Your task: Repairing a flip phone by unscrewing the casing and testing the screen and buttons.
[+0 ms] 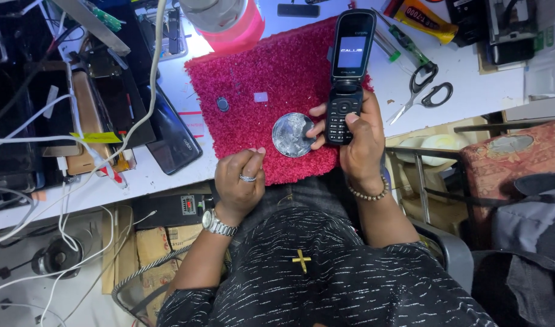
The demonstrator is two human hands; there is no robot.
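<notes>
Flip phone (347, 72): open, long axis running away from the person, lit screen at the far end.
Right hand (359, 142): wrapped around the phone's keypad half, thumb on the keys.
Left hand (240, 175): loosely curled, holding nothing, resting at the edge of the red mat (259, 72).

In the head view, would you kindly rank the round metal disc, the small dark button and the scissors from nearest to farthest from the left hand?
From the left hand:
1. Round metal disc, just up-right on the red mat.
2. Small dark button, straight above on the mat.
3. Scissors, far right on the white table.

Right hand (357, 136) grips an open flip phone (347, 72) — left hand (240, 177) rests fisted on red mat (259, 66).
</notes>
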